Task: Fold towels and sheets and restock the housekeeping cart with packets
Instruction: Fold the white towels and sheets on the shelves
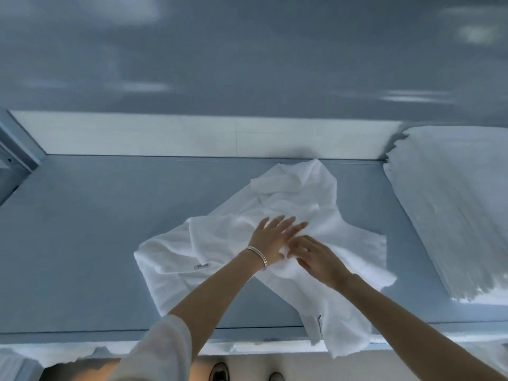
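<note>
Two hands, left hand (270, 239) and right hand (316, 257), on one rumpled towel (275, 243)

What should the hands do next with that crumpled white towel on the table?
Probably spread it flat first. The towel lies rumpled on the table, one corner hanging over the near edge. The left hand rests open on its middle, and the right hand seems to pinch a fold beside it. Drawing that fold outward while the left hand pins the cloth should give a straight edge to fold from.
</note>
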